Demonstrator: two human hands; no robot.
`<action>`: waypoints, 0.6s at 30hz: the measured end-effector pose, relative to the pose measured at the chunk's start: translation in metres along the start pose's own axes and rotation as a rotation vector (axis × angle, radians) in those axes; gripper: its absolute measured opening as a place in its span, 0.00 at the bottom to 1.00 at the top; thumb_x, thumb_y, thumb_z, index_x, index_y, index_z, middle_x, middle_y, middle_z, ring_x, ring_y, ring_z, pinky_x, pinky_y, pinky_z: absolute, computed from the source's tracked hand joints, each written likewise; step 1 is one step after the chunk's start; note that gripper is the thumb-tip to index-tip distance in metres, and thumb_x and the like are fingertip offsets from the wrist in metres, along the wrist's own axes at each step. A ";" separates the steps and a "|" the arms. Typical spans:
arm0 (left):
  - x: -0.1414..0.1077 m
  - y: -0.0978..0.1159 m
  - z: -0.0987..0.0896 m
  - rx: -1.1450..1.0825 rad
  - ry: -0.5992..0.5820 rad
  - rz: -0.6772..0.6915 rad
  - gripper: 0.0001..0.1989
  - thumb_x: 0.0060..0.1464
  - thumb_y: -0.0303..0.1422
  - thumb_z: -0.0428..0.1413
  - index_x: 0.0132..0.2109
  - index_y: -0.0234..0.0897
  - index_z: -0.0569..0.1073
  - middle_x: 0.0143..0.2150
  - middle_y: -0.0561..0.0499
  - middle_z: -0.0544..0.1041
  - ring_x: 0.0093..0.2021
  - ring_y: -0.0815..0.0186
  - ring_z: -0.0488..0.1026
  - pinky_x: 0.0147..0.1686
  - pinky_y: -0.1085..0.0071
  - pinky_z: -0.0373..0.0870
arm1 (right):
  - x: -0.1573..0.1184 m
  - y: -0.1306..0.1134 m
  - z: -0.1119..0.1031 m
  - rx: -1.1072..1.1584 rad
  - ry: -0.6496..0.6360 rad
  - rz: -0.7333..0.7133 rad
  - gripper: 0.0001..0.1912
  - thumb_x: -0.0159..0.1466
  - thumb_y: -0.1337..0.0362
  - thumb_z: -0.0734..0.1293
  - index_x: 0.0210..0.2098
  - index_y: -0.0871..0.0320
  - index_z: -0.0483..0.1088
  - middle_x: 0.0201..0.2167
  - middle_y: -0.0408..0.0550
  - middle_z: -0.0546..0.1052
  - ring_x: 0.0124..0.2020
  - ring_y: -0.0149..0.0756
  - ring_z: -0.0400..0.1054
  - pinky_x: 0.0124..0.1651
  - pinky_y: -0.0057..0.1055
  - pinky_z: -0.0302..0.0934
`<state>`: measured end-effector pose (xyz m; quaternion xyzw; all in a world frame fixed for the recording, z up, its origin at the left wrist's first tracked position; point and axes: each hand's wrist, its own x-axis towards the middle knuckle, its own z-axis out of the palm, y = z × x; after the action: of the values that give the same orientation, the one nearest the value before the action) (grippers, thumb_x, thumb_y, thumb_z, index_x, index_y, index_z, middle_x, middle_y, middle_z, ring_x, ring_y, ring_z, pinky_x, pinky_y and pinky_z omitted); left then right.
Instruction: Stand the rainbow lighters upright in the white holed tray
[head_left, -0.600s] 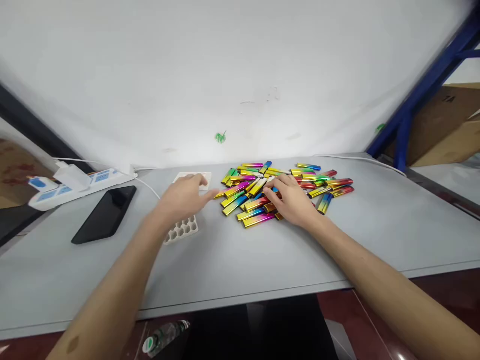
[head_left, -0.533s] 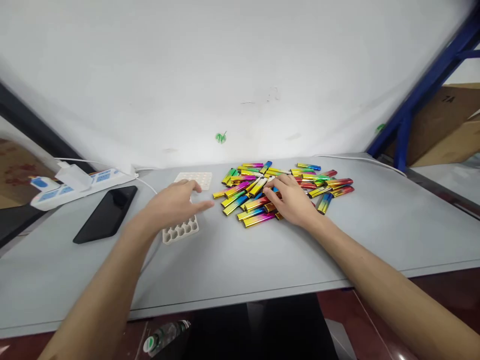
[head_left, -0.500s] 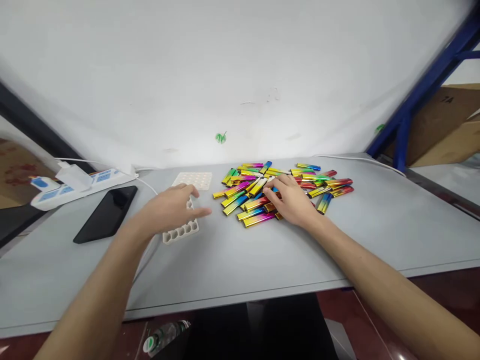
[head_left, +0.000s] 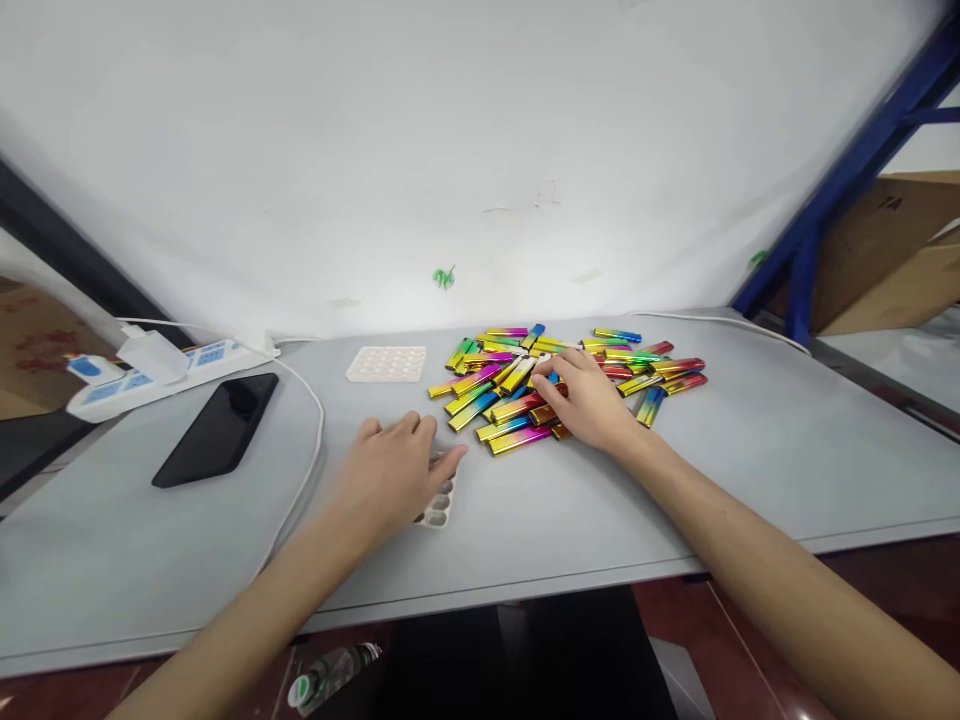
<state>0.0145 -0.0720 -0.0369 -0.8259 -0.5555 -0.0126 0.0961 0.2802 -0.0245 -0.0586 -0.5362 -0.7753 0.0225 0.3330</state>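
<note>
My left hand is over a white tray of round holes, gripping it with the thumb along its right side. The hand covers most of this tray. My right hand rests with bent fingers on a heap of shiny flat tubes, coloured in gold, pink, blue, green and red. Its fingertips are down among the tubes, and what they hold, if anything, is hidden. A second white holed tray lies flat behind my left hand, left of the heap.
On the left of the grey table lie a black phone and a white power strip with a charger. A white cable curves past the phone. A white wall stands behind; a plastic bottle is below the front edge.
My left hand has moved right and nearer to me, and the holed tray under it has shifted the same way. My right hand stays at the heap, almost still.
</note>
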 end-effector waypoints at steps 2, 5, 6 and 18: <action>0.008 0.006 0.000 0.021 0.017 -0.019 0.24 0.64 0.50 0.42 0.43 0.37 0.72 0.39 0.43 0.79 0.35 0.55 0.77 0.44 0.57 0.62 | 0.000 0.000 -0.001 0.002 0.006 -0.001 0.14 0.70 0.56 0.58 0.40 0.54 0.72 0.41 0.52 0.74 0.48 0.47 0.65 0.54 0.46 0.60; 0.022 0.003 0.004 0.067 0.061 0.003 0.22 0.65 0.48 0.41 0.43 0.37 0.72 0.35 0.43 0.80 0.32 0.55 0.77 0.43 0.56 0.61 | -0.002 -0.006 -0.005 -0.012 -0.027 -0.052 0.16 0.68 0.50 0.61 0.43 0.54 0.73 0.43 0.53 0.74 0.49 0.48 0.65 0.54 0.46 0.61; 0.027 0.000 0.006 0.073 0.079 0.006 0.21 0.65 0.46 0.42 0.42 0.37 0.72 0.34 0.43 0.81 0.32 0.54 0.77 0.43 0.56 0.61 | -0.003 -0.010 -0.007 -0.021 -0.056 -0.094 0.19 0.66 0.47 0.63 0.45 0.54 0.73 0.46 0.53 0.74 0.50 0.49 0.65 0.55 0.47 0.61; 0.048 -0.038 0.020 -0.354 0.147 -0.055 0.11 0.62 0.39 0.48 0.38 0.42 0.72 0.32 0.51 0.78 0.41 0.57 0.72 0.43 0.61 0.66 | -0.003 -0.026 0.012 -0.185 -0.176 -0.263 0.38 0.61 0.36 0.62 0.59 0.58 0.66 0.58 0.58 0.68 0.58 0.53 0.62 0.60 0.50 0.57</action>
<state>-0.0040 -0.0108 -0.0445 -0.8112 -0.5585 -0.1731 -0.0107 0.2527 -0.0343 -0.0595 -0.4543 -0.8637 -0.0459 0.2132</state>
